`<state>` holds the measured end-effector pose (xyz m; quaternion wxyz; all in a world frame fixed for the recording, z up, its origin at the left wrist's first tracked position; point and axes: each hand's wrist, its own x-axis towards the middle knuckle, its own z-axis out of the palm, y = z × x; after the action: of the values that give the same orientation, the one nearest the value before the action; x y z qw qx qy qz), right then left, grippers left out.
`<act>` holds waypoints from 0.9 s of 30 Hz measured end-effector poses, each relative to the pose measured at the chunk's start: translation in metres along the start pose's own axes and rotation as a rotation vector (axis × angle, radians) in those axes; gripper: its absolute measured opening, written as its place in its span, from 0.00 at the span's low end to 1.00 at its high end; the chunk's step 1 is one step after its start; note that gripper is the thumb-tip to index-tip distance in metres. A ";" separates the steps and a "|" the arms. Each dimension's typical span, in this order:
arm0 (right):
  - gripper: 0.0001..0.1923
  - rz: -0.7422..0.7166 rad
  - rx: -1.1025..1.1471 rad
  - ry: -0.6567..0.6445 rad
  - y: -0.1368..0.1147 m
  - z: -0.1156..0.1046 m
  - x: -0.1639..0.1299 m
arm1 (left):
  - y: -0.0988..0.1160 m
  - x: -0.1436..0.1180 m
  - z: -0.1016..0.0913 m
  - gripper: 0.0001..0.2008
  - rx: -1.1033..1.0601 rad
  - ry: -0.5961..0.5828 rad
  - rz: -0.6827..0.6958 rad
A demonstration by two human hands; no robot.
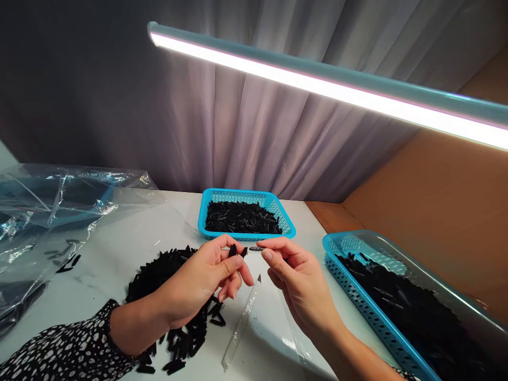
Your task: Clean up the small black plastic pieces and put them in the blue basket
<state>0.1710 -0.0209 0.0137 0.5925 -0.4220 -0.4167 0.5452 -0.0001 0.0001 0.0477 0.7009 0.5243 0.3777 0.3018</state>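
1. Left hand (202, 278) has its grip pinched shut on a small black piece (233, 250), thumb and forefinger nipping it up at chest height, clear of the tabletop (119, 248).
2. Right hand (296, 275) pinches its other end (254, 248), so both grips seem to share one part, likely for a close look.
3. Loose black pieces (170, 275) lie heaped under the left wrist, within easy reach.
4. A clear sleeve (242, 323) lies between the hands.
5. Two blue baskets hold more pieces: far one (246, 214), near one (381, 312). Curtain (238, 132) behind, lamp bar (329, 79) overhead.
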 end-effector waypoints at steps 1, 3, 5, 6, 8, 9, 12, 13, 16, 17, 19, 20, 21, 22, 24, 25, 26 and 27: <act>0.11 0.021 0.064 -0.011 -0.001 0.001 0.000 | 0.000 0.000 0.000 0.04 0.006 -0.003 0.002; 0.11 0.089 0.198 -0.050 -0.003 0.003 0.001 | 0.000 0.001 -0.001 0.05 0.024 -0.008 0.010; 0.14 0.165 0.249 -0.108 -0.004 0.005 0.001 | -0.001 0.002 -0.001 0.05 0.042 -0.010 0.019; 0.16 0.197 0.234 -0.132 -0.004 0.006 0.000 | -0.001 0.002 -0.002 0.05 0.049 -0.011 0.023; 0.19 0.238 0.166 -0.157 -0.004 0.008 -0.001 | -0.001 0.002 -0.002 0.05 0.064 -0.017 0.027; 0.20 0.249 0.130 -0.162 -0.004 0.009 -0.002 | -0.001 0.002 -0.002 0.05 0.075 -0.022 0.028; 0.22 0.253 0.070 -0.173 -0.003 0.009 -0.003 | 0.000 0.001 -0.001 0.04 0.118 -0.034 0.012; 0.22 0.250 0.061 -0.181 -0.003 0.009 -0.004 | 0.000 0.000 -0.001 0.04 0.131 -0.036 0.006; 0.21 0.258 0.056 -0.209 -0.001 0.008 -0.003 | 0.001 -0.001 0.000 0.04 0.160 -0.056 -0.005; 0.21 0.263 0.060 -0.212 0.000 0.007 -0.003 | 0.001 -0.001 0.000 0.04 0.165 -0.065 -0.006; 0.22 0.272 0.071 -0.201 0.000 0.007 -0.003 | 0.001 -0.001 0.000 0.05 0.163 -0.064 -0.003; 0.23 0.271 0.077 -0.187 0.000 0.006 -0.003 | 0.001 -0.001 0.000 0.06 0.154 -0.055 0.002; 0.24 0.266 0.083 -0.172 0.000 0.006 -0.003 | 0.000 -0.001 -0.001 0.06 0.141 -0.044 0.008; 0.24 0.259 0.088 -0.155 0.000 0.006 -0.003 | 0.000 -0.001 -0.001 0.07 0.127 -0.031 0.010; 0.24 0.236 0.097 -0.124 -0.001 0.007 -0.003 | 0.001 -0.001 -0.002 0.07 0.095 -0.008 0.002; 0.23 0.223 0.099 -0.108 -0.002 0.007 -0.003 | 0.001 -0.001 -0.003 0.06 0.078 0.006 -0.009; 0.23 0.210 0.100 -0.095 -0.002 0.007 -0.002 | 0.002 -0.001 -0.003 0.06 0.063 0.023 -0.023; 0.23 0.197 0.101 -0.084 -0.002 0.007 -0.002 | 0.003 -0.001 -0.003 0.06 0.051 0.040 -0.039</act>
<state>0.1651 -0.0228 0.0172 0.5387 -0.4072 -0.3696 0.6382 -0.0031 0.0016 0.0499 0.6854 0.5284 0.4095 0.2886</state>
